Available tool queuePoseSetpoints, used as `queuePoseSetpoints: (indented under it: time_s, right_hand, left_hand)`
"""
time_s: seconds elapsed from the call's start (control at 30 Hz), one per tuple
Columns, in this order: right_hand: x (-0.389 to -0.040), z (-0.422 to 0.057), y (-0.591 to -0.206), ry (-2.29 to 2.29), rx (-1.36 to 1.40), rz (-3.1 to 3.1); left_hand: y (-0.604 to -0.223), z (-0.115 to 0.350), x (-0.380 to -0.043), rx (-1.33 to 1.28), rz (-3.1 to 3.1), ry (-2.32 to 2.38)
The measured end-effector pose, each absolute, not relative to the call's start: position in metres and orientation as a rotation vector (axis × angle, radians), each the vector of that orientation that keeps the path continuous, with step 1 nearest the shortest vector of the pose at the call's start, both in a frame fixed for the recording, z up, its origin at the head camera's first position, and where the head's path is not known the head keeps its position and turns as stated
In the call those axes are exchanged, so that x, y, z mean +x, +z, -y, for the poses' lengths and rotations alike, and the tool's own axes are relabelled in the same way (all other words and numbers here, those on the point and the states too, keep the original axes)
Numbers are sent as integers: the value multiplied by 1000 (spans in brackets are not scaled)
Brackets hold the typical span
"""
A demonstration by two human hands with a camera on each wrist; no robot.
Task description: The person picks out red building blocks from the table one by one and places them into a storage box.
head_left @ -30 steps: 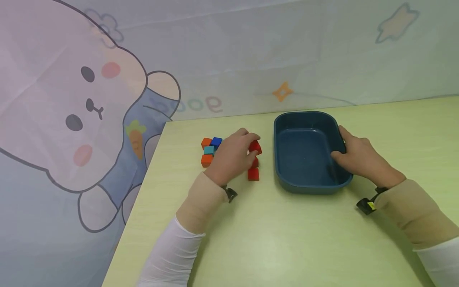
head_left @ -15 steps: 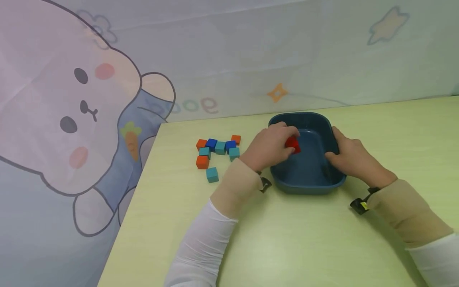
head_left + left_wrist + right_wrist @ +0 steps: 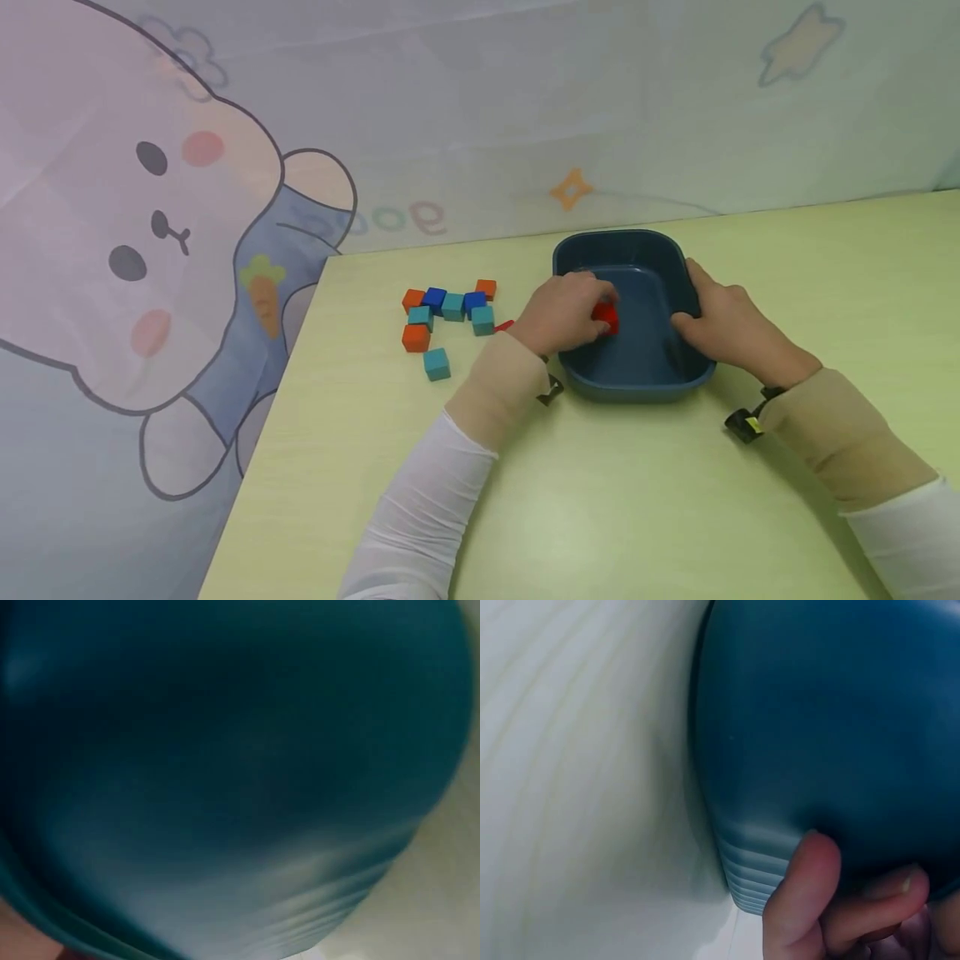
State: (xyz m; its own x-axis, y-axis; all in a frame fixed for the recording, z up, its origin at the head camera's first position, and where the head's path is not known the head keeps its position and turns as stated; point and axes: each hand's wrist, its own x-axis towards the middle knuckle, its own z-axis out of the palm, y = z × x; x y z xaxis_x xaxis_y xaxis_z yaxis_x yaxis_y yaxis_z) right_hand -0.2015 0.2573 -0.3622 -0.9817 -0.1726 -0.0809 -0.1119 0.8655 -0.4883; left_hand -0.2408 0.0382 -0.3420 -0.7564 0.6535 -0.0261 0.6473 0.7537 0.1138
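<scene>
A dark blue plastic basin stands on the table, its outer wall filling much of both wrist views. My left hand reaches over its left rim and pinches a red block inside, low over the floor of the basin. Whether the block touches that floor I cannot tell. At the right wall my right hand grips the rim, thumb inside and the other fingers outside; in the right wrist view fingertips press against the outer wall. Another red piece shows partly behind my left hand.
Left of the basin lie several small cubes on the pale table, among them an orange cube, a dark blue cube and a teal cube. A printed cloth hangs behind the table's back edge.
From the red blocks on the table, my left hand has moved right with a red block, over the rim and then lower into the basin. My right hand keeps its grip on the basin.
</scene>
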Motion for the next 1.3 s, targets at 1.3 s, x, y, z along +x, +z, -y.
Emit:
queuePoseSetpoints:
  time_s: [1.3]
  right_hand:
    - [-200,-257,-366,-745,-272,-2946]
  left_hand:
    - [-315,75,-233,946,-2951,387]
